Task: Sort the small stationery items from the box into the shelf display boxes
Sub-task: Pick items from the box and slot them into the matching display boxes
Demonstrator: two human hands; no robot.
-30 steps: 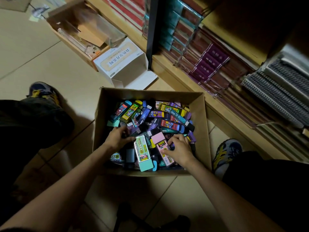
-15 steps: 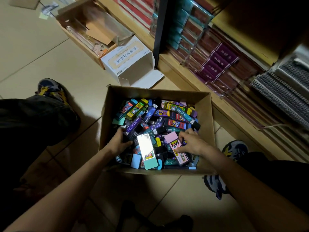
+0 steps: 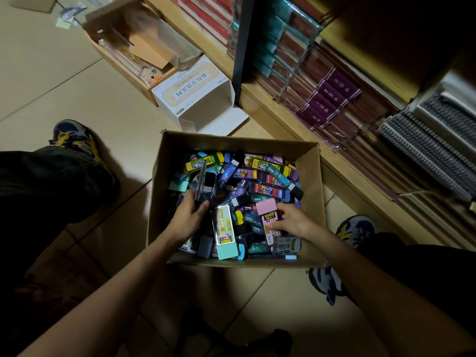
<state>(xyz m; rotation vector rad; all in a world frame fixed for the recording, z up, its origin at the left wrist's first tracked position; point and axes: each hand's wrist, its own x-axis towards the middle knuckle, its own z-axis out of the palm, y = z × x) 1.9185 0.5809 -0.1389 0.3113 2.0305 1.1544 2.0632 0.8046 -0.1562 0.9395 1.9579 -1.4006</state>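
Observation:
An open cardboard box (image 3: 313,176) on the floor is full of several small colourful stationery cases. My left hand (image 3: 189,215) grips a dark translucent case (image 3: 202,182) and holds it raised and upright over the box's left side. My right hand (image 3: 291,220) lies on the pile at the right, fingers curled around a pink case (image 3: 269,224). A shiny case with a teal end (image 3: 224,233) lies between my hands.
A white open display box (image 3: 195,96) and a brown box with clear packaging (image 3: 144,47) stand on the floor behind. A shelf (image 3: 334,99) of notebooks runs along the right. My knees and shoes flank the cardboard box.
My left hand has lifted a dark case out of the pile. My right hand has shifted slightly right, staying on the pink case. The view has drifted.

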